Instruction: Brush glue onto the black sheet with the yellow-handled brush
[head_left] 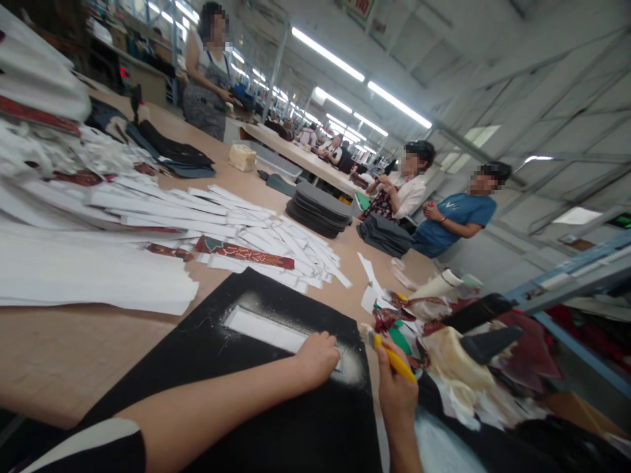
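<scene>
Flat on the broad matte black sheet (211,348), one long white rectangular strip (266,330), ringed by pale speckling. Over its right end, left hand (318,360) with curled fingers; pinching or only pressing, impossible to tell. Clamped in right hand's (397,394) grip, a yellow-handled tool (398,362). Seemingly mid-work on this piece; beyond, on the tan bench (64,341), many loose white strips (192,207), apparently unworked.

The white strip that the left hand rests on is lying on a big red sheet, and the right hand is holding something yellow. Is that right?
Not quite: the sheet is black, not red, as the head view shows. The left hand does rest on the white strip, and the right hand holds something yellow.
</scene>
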### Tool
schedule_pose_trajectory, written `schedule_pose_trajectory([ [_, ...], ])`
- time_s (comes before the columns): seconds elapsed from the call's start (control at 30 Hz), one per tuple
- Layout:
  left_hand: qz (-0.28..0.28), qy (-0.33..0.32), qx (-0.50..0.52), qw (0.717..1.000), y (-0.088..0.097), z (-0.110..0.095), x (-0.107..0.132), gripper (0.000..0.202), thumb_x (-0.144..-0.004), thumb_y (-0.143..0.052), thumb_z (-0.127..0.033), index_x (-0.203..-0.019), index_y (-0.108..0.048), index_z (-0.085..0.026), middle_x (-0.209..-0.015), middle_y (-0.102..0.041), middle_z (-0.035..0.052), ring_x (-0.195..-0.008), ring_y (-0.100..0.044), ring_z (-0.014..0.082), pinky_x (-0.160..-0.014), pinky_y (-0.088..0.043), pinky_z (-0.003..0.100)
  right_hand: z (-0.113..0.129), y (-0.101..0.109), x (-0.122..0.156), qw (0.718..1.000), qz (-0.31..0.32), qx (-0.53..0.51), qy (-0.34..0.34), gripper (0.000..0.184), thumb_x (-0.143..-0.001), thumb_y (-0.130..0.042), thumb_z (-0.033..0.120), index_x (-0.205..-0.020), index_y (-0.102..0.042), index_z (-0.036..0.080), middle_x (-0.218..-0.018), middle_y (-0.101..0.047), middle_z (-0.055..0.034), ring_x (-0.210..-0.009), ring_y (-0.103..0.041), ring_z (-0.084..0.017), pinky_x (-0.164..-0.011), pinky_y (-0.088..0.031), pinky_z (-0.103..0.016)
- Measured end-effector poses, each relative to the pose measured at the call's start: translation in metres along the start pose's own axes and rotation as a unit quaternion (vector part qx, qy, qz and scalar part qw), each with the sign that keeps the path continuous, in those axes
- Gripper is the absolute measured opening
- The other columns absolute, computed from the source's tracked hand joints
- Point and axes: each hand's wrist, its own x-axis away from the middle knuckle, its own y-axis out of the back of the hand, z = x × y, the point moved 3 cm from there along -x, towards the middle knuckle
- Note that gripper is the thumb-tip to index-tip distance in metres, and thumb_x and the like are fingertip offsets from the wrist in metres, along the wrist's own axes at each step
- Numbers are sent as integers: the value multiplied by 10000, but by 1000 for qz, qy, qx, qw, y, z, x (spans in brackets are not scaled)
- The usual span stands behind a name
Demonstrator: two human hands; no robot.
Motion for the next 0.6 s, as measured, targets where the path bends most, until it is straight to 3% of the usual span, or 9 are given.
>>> schedule_pose_trajectory([
  [0.07,5,7,6,1000,-5,-4,-8,141,-774,-509,-118,-786,-647,-147,-841,-602,87,-820,-547,228,-619,-428,306,7,3,0,996,-78,-33,36,362,-868,-431,400,-1054,-591,133,-1032,-622,-133,-980,-572,-233,-868,-442,-399],
  [0.17,12,30,11,999,-9,-9,-18,163,-776,-498,-111,-810,-655,-139,-856,-605,98,-836,-551,237,-605,-431,302,19,9,-2,983,-165,-31,80,304,-877,-461,302,-1118,-553,140,-1052,-609,-138,-974,-570,-222,-849,-455,-393],
  [0.27,22,43,15,999,-8,-15,-25,171,-773,-493,-94,-802,-658,-127,-859,-607,106,-854,-555,245,-611,-433,305,24,10,-5,975,-199,-18,99,307,-874,-477,241,-1165,-515,151,-1000,-616,-130,-908,-586,-202,-806,-473,-363],
  [0.47,35,41,19,998,-6,-28,-33,216,-809,-440,-90,-849,-653,-87,-851,-622,135,-843,-569,254,-675,-424,347,-4,-22,6,983,-94,-91,127,336,-881,-432,187,-1213,-479,180,-917,-609,-87,-849,-581,-175,-766,-479,-348],
  [0.6,19,35,35,999,-10,-27,-31,242,-828,-404,-100,-896,-636,-94,-875,-624,127,-883,-566,254,-731,-419,363,-29,-45,21,991,-38,-84,93,303,-879,-407,218,-1162,-509,180,-855,-619,-65,-792,-583,-165,-720,-481,-323],
])
